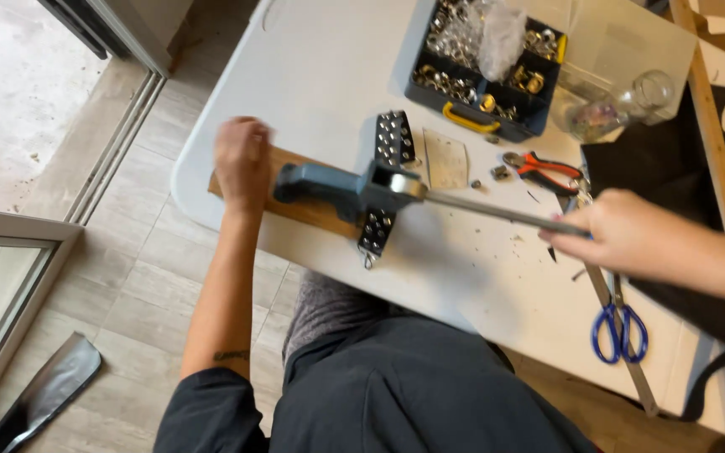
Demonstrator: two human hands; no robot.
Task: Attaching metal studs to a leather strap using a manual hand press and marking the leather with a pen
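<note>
A blue-grey hand press (341, 186) stands on a wooden board (308, 210) near the white table's front edge. A black studded strap (386, 180) runs under the press head. My left hand (242, 162) rests on the back end of the press and the board, fingers curled. My right hand (623, 231) grips the far end of the press's long metal lever (497, 213), which points to the right.
A compartment box of metal eyelets (484, 63) with a yellow handle sits at the back. Orange-handled pliers (547, 172), a clear jar (631, 101), blue-handled scissors (618, 327), black fabric (673, 176) and a wooden strip lie to the right. The tiled floor lies to the left.
</note>
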